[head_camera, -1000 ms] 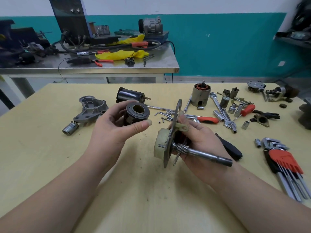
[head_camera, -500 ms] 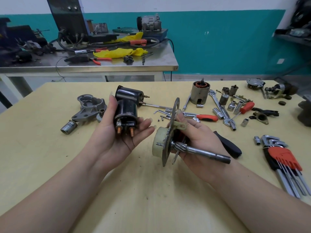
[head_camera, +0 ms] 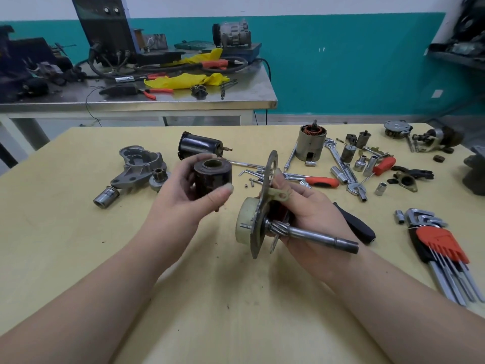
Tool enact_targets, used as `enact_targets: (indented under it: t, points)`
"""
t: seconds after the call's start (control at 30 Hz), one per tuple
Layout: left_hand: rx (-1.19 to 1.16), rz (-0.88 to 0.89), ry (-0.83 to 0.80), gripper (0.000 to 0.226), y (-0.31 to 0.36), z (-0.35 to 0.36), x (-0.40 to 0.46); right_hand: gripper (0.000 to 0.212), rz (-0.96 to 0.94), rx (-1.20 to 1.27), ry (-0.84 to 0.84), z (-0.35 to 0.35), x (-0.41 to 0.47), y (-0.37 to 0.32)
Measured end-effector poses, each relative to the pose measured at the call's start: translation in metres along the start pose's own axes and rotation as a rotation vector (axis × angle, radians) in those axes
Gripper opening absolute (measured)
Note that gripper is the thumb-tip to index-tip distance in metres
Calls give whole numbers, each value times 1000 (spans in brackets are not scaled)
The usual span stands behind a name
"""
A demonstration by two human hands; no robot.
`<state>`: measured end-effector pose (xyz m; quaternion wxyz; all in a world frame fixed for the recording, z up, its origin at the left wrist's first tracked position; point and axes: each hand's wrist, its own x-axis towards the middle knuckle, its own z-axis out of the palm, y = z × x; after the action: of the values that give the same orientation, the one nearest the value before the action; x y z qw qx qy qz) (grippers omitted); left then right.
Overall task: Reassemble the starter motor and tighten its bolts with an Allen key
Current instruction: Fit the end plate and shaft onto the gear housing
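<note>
My left hand grips a dark cylindrical solenoid above the yellow table, its open bore facing up. My right hand holds the drive assembly: a round metal plate with a cream gear housing, a tan fork lever and a steel pinion shaft pointing right. The two parts are apart. A black motor casing lies behind the solenoid. The grey nose housing lies at the left, the armature in its grey case stands at the back. A red-holdered Allen key set lies at the right.
Sockets, a ratchet, spanners, a red-handled screwdriver, a black handle and small screws litter the table's far right half. A loose socket lies at the left. A steel workbench with tools stands behind.
My left hand has turned the solenoid from terminals-down, side view, back to its open bore facing up. The right hand and drive assembly have stayed almost still.
</note>
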<state>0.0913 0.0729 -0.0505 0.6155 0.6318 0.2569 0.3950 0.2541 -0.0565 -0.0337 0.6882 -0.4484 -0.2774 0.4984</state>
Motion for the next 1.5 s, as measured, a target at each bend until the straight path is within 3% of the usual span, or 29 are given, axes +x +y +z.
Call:
enact_targets:
  t: [0.1, 0.3, 0.47, 0.67, 0.87, 0.97, 1.07, 1.2, 1.3, 1.43, 1.5]
  points:
    - [238, 202, -40, 76, 0, -6, -2, 29, -15, -10, -17, 2, -2, -1]
    - [296, 388, -169, 75, 4, -10, -1, 35, -19, -117, -27, 1, -2, 1]
    - [351, 380, -268, 78, 3, -12, 0, 39, -25, -154, -48, 1, 0, 3]
    - [239, 311, -325, 84, 2, -13, 1, 49, -18, -180, -16, -1, 0, 3]
    - [212, 306, -358, 89, 7, -18, 1, 43, 0, -176, -61, 0, -2, 3]
    - [158, 282, -360, 91, 8, -18, 0, 58, 12, -286, -66, -2, 1, 6]
    - [247, 310, -318, 95, 11, -15, -3, 65, 25, -346, -53, -2, 1, 10]
    - [254, 275, -329, 81, 8, -9, -7, 71, 40, -343, -24, 0, 1, 12]
    - [243, 224, -367, 71, 4, -5, -10, 68, 52, -344, -44, 0, -1, 11]
    - [277, 174, -275, 80, 2, 0, -12, 52, 96, -438, -68, 3, -4, 7]
    - [214, 110, -224, 72, 1, 3, -13, 52, 93, -463, -65, 5, -5, 7]
